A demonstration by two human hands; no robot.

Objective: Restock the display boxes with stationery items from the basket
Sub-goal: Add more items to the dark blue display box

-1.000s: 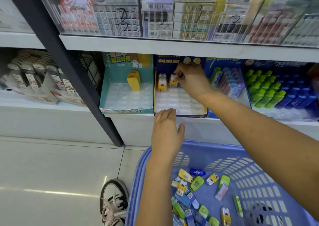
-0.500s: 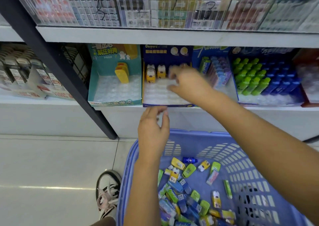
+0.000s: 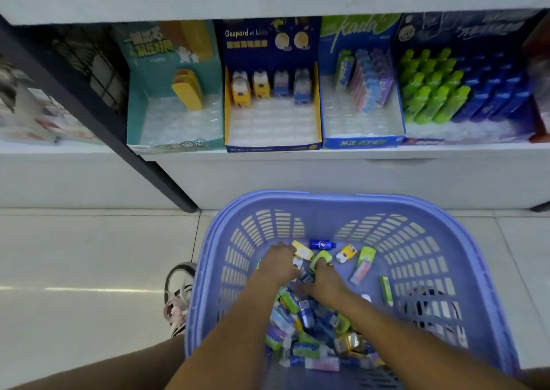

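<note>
The stationery items (image 3: 306,319) in the basket (image 3: 387,199) lay beneath your left hand (image 3: 278,263) and right hand (image 3: 326,281), both palm-down, grip indiscernible.

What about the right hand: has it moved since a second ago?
Yes. The right hand has come down and toward the person, away from the dark blue display box and into the purple basket.

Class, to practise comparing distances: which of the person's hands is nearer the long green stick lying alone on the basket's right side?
Right. The right hand is left of the green stick; the left hand lies farther left, beyond the right hand.
</note>
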